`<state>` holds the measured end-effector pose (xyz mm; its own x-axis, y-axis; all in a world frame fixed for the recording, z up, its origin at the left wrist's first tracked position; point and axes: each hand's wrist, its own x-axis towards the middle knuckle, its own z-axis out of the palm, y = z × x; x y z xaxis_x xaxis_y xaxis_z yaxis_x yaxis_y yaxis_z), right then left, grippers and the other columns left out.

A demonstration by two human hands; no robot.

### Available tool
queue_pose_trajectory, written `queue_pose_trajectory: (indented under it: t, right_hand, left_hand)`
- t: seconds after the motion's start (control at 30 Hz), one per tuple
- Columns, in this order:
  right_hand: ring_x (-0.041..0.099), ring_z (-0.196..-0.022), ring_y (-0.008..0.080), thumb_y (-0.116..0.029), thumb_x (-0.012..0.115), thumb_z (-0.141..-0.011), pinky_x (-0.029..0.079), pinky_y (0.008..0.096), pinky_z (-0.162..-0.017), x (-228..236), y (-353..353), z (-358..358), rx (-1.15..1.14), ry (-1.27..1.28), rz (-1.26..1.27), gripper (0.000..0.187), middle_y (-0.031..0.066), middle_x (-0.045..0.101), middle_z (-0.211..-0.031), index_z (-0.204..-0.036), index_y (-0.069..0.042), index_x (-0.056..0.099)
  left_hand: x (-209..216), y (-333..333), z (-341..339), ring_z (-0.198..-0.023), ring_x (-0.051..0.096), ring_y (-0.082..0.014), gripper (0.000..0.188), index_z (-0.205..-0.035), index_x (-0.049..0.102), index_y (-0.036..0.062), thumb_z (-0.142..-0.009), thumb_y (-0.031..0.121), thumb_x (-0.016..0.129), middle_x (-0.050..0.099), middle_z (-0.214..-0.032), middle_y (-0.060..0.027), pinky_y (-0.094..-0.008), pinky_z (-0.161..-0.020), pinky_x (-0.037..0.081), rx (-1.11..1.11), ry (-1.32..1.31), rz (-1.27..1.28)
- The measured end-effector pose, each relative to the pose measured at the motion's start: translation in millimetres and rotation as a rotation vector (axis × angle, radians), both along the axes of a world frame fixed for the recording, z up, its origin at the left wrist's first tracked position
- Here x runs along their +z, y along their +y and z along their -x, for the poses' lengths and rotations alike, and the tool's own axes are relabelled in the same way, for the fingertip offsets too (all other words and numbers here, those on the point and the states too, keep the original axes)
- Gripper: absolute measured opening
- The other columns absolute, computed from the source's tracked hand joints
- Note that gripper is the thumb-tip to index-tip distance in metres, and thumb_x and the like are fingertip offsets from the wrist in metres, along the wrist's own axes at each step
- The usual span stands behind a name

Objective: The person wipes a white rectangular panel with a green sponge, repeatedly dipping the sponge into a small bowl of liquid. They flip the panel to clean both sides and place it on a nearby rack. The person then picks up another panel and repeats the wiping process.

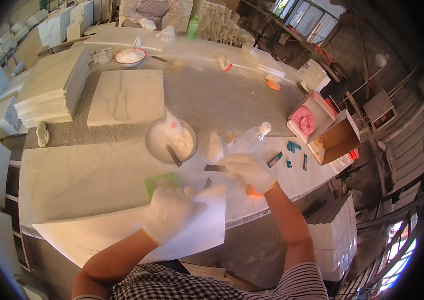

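The gloved right hand [248, 168], just below and right of the frame's centre, is closed around a dark, flat blade [215, 168]. Lower down, left of centre, the gloved left hand [171, 209] looks curled over a pale slab [204, 222] by the table's [192, 95] near edge; from here I can't tell whether it grips anything. A green pad [160, 182] lies just above it, below a bowl [150, 146] of white stuff near the middle.
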<state>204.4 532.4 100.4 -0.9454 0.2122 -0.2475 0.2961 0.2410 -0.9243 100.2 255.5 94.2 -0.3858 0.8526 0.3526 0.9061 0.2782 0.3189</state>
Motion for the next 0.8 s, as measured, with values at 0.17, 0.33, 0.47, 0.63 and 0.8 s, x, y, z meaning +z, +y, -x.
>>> queue_pose_trajectory:
  t: [0.17,0.33,0.47,0.63,0.8]
  right_hand:
    - [0.064,-0.106,0.0182,-0.017,0.062,-0.099,0.051,0.0326,-0.091,-58.2,-25.5,-29.9,-0.035,0.154,-0.328,0.030,0.0105,0.071,-0.117,-0.123,-0.001,0.069]
    - [0.066,-0.112,0.0261,-0.017,0.061,-0.101,0.051,0.0372,-0.095,-72.5,-57.2,-61.6,-0.183,0.253,-0.910,0.030,0.0177,0.070,-0.121,-0.124,-0.001,0.069]
    - [0.066,-0.112,0.0249,-0.018,0.062,-0.102,0.052,0.0367,-0.094,-68.0,-89.6,-62.4,-0.637,0.224,-0.131,0.025,0.0141,0.071,-0.118,-0.119,-0.003,0.071]
    - [0.064,-0.090,0.0169,-0.013,0.065,-0.100,0.055,0.0312,-0.080,-84.8,-120.9,-34.2,-0.459,0.485,-0.361,0.016,0.0039,0.065,-0.097,-0.105,0.002,0.067]
    - [0.059,-0.080,0.0145,-0.024,0.061,-0.104,0.051,0.0313,-0.071,-113.2,-104.3,-9.2,-0.820,0.565,-0.038,0.024,0.0042,0.064,-0.093,-0.103,0.000,0.066]
  left_hand:
    - [0.6,0.3,2.1,-0.064,0.065,-0.0297,0.042,-0.079,0.061,0.0077,-0.083,0.047,0.076,0.063,-0.064,-0.0109,-0.0413,-0.066,0.052,-0.008,-0.002,-0.051]
    - [-2.2,1.1,5.1,-0.066,0.066,-0.0299,0.041,-0.079,0.063,0.0074,-0.083,0.047,0.075,0.064,-0.065,-0.0113,-0.0423,-0.067,0.052,-0.016,0.059,-0.086]
    - [-9.7,4.8,3.0,-0.068,0.067,-0.0318,0.039,-0.084,0.069,0.0063,-0.085,0.046,0.072,0.065,-0.067,-0.0115,-0.0440,-0.068,0.053,-0.058,-0.014,-0.142]
    - [-5.9,0.4,6.2,-0.066,0.069,-0.0273,0.038,-0.081,0.073,0.0069,-0.092,0.042,0.061,0.070,-0.077,-0.0125,-0.0459,-0.060,0.052,-0.059,-0.016,0.022]
    - [-4.0,-29.2,-5.3,-0.102,0.063,-0.0382,0.046,-0.115,0.064,0.0036,-0.085,0.039,0.067,0.067,-0.105,-0.0152,-0.0523,-0.091,0.048,0.073,0.124,-0.038]
